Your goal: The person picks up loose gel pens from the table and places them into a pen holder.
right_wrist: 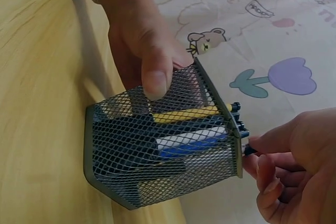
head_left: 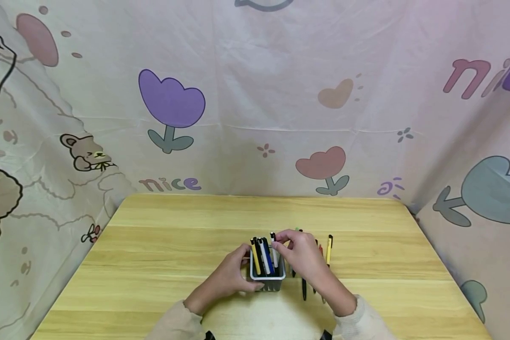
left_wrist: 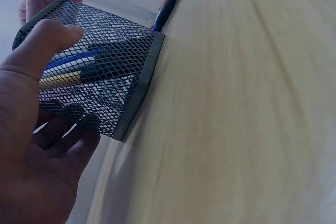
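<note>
A black mesh pen holder [head_left: 273, 284] stands on the table, with several pens inside, among them a yellow pen [head_left: 255, 259], a white one and a blue one. My left hand [head_left: 233, 271] grips the holder from its left side; in the left wrist view the thumb [left_wrist: 47, 43] lies along the mesh and the fingers curl under the other side. At the holder's right rim, my right hand [head_left: 302, 255] pinches the top of a white pen with a black end [head_left: 273, 237]. In the right wrist view only that pen's dark tip [right_wrist: 249, 150] shows between thumb and fingers.
Several loose pens lie on the table right of the holder, partly under my right forearm. They include a black pen [head_left: 303, 289] and a yellow pen [head_left: 329, 250]. A patterned cloth [head_left: 255, 94] hangs behind the wooden table [head_left: 174, 222] and along its sides.
</note>
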{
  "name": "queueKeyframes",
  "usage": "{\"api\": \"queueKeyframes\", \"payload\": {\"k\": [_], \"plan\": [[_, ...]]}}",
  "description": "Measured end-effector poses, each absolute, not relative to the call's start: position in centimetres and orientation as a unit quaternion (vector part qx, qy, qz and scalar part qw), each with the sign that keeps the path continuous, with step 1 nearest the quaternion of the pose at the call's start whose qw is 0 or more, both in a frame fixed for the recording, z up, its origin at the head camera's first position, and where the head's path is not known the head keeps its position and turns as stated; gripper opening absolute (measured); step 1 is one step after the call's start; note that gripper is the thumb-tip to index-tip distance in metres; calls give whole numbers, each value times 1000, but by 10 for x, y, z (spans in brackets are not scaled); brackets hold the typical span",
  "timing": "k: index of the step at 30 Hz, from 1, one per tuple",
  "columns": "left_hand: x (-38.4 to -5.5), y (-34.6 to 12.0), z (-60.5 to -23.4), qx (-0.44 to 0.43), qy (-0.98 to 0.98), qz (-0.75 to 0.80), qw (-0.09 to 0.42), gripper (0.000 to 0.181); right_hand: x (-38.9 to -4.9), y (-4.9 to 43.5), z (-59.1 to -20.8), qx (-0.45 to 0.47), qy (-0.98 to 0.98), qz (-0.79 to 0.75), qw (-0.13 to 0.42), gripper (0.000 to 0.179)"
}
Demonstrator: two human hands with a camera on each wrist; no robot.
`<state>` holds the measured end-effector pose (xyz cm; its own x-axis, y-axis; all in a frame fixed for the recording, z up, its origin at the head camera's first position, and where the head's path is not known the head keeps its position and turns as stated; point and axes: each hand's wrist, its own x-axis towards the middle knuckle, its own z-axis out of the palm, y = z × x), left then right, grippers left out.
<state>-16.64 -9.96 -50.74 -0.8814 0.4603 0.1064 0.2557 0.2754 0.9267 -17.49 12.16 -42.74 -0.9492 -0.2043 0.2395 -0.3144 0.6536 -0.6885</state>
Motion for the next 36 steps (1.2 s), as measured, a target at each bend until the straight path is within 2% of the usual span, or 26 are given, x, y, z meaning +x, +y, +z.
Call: {"api": "queueKeyframes", "payload": {"k": [14,28,36], "plan": [[-165,-99,-504,221,797,553,95,80,-175,119,-434,185,-915,337,124,11],[-165,-100,-503,225,794,556,95,80,-173,123,-433,173,-920,334,109,16],[-164,-99,-503,223,800,549,92,81,-177,139,-435,180,-897,375,149,14]]}}
